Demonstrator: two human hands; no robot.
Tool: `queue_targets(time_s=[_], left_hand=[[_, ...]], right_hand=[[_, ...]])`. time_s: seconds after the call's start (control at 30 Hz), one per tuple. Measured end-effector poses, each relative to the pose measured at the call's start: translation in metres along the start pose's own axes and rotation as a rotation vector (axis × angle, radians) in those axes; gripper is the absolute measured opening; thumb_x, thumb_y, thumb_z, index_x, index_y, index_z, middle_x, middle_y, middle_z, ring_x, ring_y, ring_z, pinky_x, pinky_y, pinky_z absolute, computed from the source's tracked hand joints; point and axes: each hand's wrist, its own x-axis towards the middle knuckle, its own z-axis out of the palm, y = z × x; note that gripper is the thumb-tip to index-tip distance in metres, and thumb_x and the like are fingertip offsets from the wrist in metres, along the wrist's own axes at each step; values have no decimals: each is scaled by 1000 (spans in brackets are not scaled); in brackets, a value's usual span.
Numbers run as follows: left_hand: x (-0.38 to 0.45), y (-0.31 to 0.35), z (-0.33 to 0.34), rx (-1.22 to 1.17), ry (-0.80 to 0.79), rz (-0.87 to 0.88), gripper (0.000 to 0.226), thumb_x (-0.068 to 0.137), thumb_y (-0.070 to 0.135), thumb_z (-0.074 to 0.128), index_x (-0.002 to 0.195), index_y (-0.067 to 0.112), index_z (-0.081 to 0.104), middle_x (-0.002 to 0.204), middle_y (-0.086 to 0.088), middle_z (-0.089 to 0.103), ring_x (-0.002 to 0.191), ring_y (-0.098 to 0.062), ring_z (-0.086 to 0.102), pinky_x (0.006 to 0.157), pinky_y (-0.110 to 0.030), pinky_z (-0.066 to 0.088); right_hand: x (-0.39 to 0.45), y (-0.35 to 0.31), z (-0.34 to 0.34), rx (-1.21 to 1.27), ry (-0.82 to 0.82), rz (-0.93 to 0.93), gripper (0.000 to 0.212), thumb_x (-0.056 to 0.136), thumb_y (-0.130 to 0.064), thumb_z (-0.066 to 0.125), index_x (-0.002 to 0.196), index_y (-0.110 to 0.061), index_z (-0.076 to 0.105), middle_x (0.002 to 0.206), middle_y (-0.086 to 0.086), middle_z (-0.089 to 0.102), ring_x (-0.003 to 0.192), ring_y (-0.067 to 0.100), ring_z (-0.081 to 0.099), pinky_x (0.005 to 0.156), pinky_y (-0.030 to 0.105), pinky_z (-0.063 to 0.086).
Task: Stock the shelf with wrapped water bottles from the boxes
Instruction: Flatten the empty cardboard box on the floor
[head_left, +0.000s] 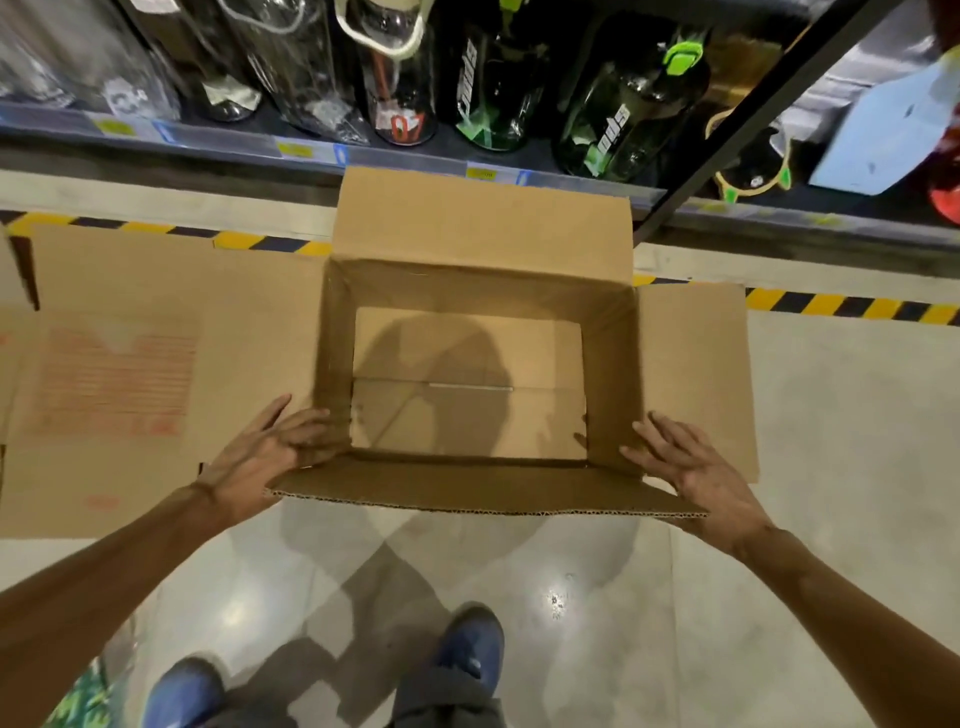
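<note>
One brown box, flaps open.

Bare forearms without sleeves, left hand, right hand, blue shoes, grey trousers

Store aisle: pale polished floor with glossy light reflections and overlapping shadows; yellow-and-black hazard tape running along the base of the shelving; dark metal shelf upright slanting at right; shelf edge strip carrying small yellow and blue price labels.
</note>
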Motion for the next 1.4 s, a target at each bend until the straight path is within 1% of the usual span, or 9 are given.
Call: queue_targets(time_s=[0.27, 0.37, 0.47, 0.63, 0.8, 1.0, 1.1, 1.23, 1.4], left_hand=[[-11, 13, -11, -477, 296, -244, 43, 83, 24, 43, 104, -5, 67, 96, -12, 69, 116, 1, 50, 117, -29, 15], [-29, 25, -70, -363, 320, -201, 46, 93, 45, 42, 92, 11, 72, 88, -3, 69, 98, -7, 55, 113, -16, 18], [-55, 20, -142, -450, 179, -131, 40, 82, 73, 39, 102, 48, 63, 103, 27, 65, 102, -2, 57, 97, -12, 38], [-60, -17, -194, -472, 109, -238, 66, 70, 68, 49, 75, 6, 70, 75, -5, 66, 73, -25, 62, 69, -32, 45], [-29, -58, -157, -420, 37, -380, 38, 78, 46, 57, 75, 10, 68, 76, -5, 63, 77, -24, 59, 74, -39, 47], [-53, -17, -103, -300, 565, -728, 29, 88, 5, 58, 116, -2, 57, 119, -21, 60, 109, -36, 56, 93, -41, 42], [-108, 52, -92, -567, 665, -998, 11, 94, 10, 48, 98, 5, 57, 100, -16, 62, 86, -28, 58, 72, -35, 44], [-137, 105, -49, -1399, 395, -1514, 53, 96, 45, 40, 76, 3, 66, 90, -26, 68, 61, -23, 66, 56, -28, 50], [-120, 81, -22, -2431, 547, -1567, 87, 82, 79, 17, 123, 9, 48, 120, -16, 55, 117, -30, 49, 105, -44, 33]], right_hand=[[4, 3, 8, 18, 175, 18, 27, 89, -28, 53, 112, -27, 68, 143, 6, 41, 145, 3, -8, 118, 26, -6], [-18, -7, -30, 252, 183, 67, 44, 97, -53, 22, 123, -37, 54, 147, -10, 40, 144, 18, 20, 118, 27, 10], [-43, -30, -95, 500, 240, 274, 69, 84, -73, 34, 110, -19, 68, 119, 14, 65, 110, 33, 58, 94, 35, 43], [-49, -73, -147, 807, 43, 295, 7, 79, -22, 73, 85, -21, 70, 103, -14, 62, 100, 1, 58, 86, 16, 40], [-22, -101, -92, 1205, -35, 460, 79, 39, -58, 86, 96, -5, 73, 99, -2, 74, 95, 9, 68, 80, 22, 54], [5, -129, -30, 1305, 110, 611, 89, 45, -57, 85, 94, 13, 61, 98, 11, 70, 95, 24, 65, 91, 33, 51], [7, -140, -35, 1256, 91, 636, 37, 83, -15, 71, 90, 16, 52, 87, 11, 59, 91, 22, 55, 85, 28, 46], [7, -138, -48, 1254, 60, 626, 21, 87, -4, 63, 88, 14, 55, 85, 11, 57, 88, 21, 53, 90, 31, 38], [2, -126, -94, 1291, 55, 581, 49, 76, -29, 76, 80, 15, 55, 82, 11, 62, 83, 15, 59, 91, 28, 42]])
